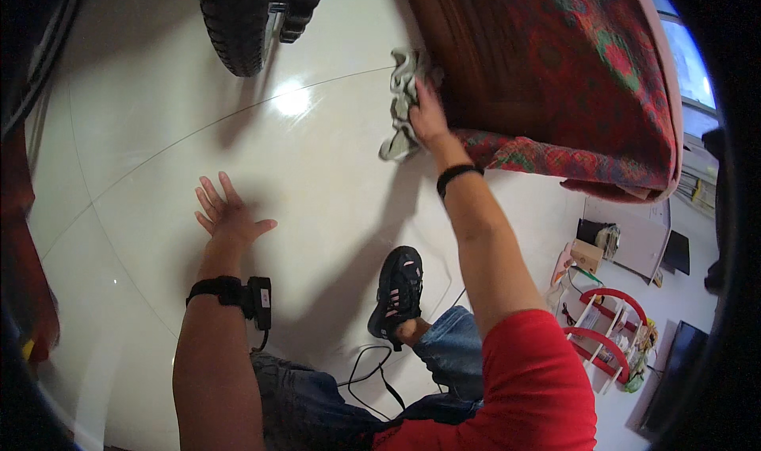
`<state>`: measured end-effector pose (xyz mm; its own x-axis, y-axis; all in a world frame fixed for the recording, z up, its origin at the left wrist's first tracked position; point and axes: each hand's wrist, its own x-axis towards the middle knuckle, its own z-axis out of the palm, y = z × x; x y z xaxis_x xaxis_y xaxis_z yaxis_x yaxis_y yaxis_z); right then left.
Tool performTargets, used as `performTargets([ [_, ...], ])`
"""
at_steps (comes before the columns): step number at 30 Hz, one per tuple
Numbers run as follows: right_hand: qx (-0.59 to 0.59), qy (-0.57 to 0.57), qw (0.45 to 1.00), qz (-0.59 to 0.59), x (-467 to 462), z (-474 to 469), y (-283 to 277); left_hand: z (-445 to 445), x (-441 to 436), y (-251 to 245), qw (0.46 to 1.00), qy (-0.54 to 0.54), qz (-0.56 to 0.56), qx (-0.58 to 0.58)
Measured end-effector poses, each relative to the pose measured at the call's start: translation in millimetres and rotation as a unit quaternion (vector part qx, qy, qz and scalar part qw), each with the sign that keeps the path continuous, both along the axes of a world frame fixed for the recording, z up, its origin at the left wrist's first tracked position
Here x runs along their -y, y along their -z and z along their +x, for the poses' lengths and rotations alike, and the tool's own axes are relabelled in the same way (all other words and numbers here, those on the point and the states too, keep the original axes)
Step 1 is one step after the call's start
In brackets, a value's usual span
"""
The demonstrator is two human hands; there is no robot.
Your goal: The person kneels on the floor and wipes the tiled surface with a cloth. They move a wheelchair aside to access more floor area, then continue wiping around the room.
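Observation:
My right hand point(429, 117) grips a crumpled grey-and-white cloth point(402, 109) low against a dark brown wooden panel point(475, 53). The cloth's far end is in the panel's shadow. Its loose folds spread over the glossy pale tiled floor point(333, 171). On the left, my left hand point(226, 213) has its fingers spread and holds nothing. It is at or just above the tiles; contact cannot be made out. A black strap with a small boxed device point(260, 302) is around my left wrist, and a black band point(459, 177) circles the right one.
Red floral fabric point(553, 162) covers the furniture beside the panel. A black knobbly tyre point(235, 29) stands ahead. Near my black shoe point(399, 296) a thin cable point(362, 362) loops on the floor. To the right are a red-and-white rack point(612, 332) and a cardboard box point(587, 256).

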<state>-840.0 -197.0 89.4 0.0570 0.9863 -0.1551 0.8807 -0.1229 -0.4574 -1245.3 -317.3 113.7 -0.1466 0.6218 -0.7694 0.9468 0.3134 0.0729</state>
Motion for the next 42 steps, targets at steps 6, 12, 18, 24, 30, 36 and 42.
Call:
performTargets([
  [6,0.002,0.006,0.993,0.116,152.9,-77.9,6.9,5.5,2.1,0.1,1.000,0.006,0.022,-0.021],
  [12,-0.081,-0.197,0.972,-0.103,289.1,-236.8,-12.8,4.5,1.4,-2.8,0.999,0.021,-0.017,-0.020],
  [18,-0.190,-0.253,0.945,-0.080,346.7,-258.2,-63.5,-1.2,3.2,6.3,0.999,0.033,0.019,0.009],
  [24,-0.225,0.178,0.952,0.105,323.4,-127.9,-61.9,-4.9,4.5,12.7,0.999,0.016,0.023,0.018],
  [30,-0.126,0.352,0.904,0.208,252.4,69.1,-9.2,-0.5,2.6,8.6,1.000,0.019,0.010,0.009],
  [36,0.072,0.271,0.959,0.037,177.3,97.5,38.7,-0.3,0.5,7.3,0.999,0.030,-0.004,-0.014],
  [42,0.001,-0.007,0.990,0.140,210.3,-65.3,14.2,0.6,1.8,8.6,0.999,0.036,0.002,-0.026],
])
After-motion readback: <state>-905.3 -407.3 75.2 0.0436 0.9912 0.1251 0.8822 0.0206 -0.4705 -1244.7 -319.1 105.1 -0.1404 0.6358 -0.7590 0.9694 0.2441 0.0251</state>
